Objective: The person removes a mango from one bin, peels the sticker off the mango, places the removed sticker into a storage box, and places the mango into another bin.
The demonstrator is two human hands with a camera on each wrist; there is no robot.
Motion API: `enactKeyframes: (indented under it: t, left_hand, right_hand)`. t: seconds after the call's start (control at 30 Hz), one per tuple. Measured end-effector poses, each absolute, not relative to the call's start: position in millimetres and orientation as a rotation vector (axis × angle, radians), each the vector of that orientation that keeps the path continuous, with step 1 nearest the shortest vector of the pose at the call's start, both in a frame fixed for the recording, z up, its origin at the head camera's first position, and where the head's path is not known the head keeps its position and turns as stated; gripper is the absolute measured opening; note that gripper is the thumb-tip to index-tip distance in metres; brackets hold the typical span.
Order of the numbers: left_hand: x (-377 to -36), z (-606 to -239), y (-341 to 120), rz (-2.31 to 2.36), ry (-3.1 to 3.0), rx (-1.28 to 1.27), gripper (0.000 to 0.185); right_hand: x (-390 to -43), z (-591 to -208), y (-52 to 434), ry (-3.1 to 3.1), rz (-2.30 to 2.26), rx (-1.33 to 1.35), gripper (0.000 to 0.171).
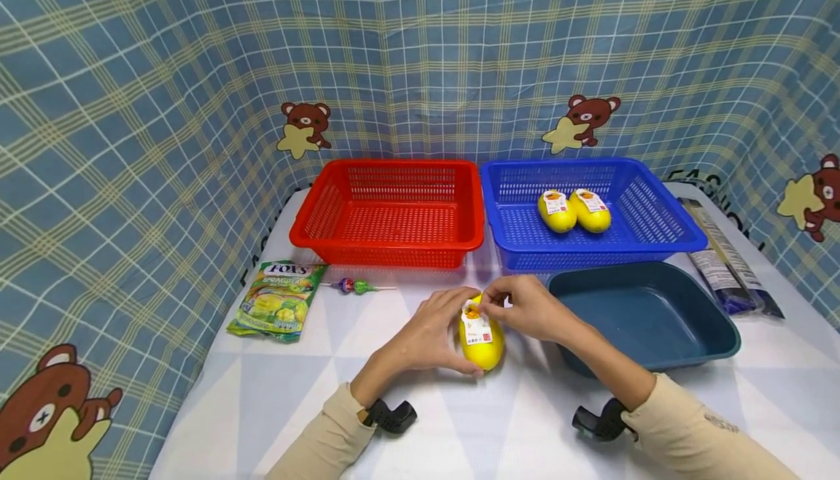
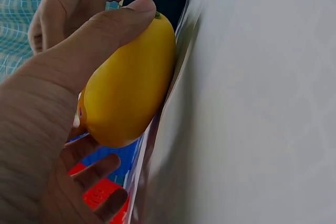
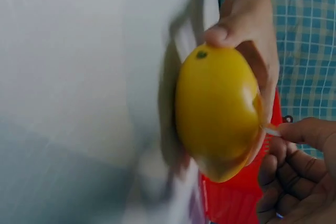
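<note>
A small yellow melon lies on the table, its stem end toward me. My left hand holds it from the left, thumb at the near end and fingers round the far side. A white printed label with an orange picture is on the melon's upper face. At the label's right edge, my right hand pinches a pale bit of it between thumb and forefinger, as the right wrist view shows. In that view the other fingers of the right hand are curled. Two more labelled yellow melons lie in the blue basket.
A red basket stands left of the blue one. The dark teal tub sits right of my right hand. On the left are a green candy bag and lollipops. Dark-and-clear plastic packs lie at far right.
</note>
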State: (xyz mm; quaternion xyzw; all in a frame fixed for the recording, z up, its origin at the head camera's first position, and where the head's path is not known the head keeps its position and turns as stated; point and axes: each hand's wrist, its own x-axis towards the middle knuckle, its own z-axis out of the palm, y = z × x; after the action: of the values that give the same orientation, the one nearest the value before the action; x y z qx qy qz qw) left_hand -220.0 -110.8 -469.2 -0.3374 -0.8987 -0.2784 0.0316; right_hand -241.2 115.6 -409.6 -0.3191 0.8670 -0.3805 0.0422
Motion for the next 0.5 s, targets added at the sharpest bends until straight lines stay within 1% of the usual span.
enactKeyframes:
  t: [0.13, 0.37, 0.47, 0.5]
  left_hand:
    - [-222.4, -469.3, -110.0, -0.886, -2.766, -1.045, 0.113]
    - [-222.0, -465.6, -110.8, -0.886, -2.796, -1.032, 0.116]
    - [-222.2, -466.9, -110.6, -0.9, -2.81, -1.031, 0.115]
    - [-222.2, -467.5, -110.6, -0.9, -2.813, -1.03, 0.115]
  right_hand:
    - [-233.6, -401.4, 116.1, 2.665, -1.182, -1.006, 0.004]
    - [-221.6, -396.2, 121.3, 2.664, -1.238, -1.149, 0.005]
    - [-218.0, -395.3, 127.5, 2.65, -1.301, -1.143, 0.008]
    - [-217.1, -393.8, 130.2, 2.651, -1.318, -1.13, 0.007]
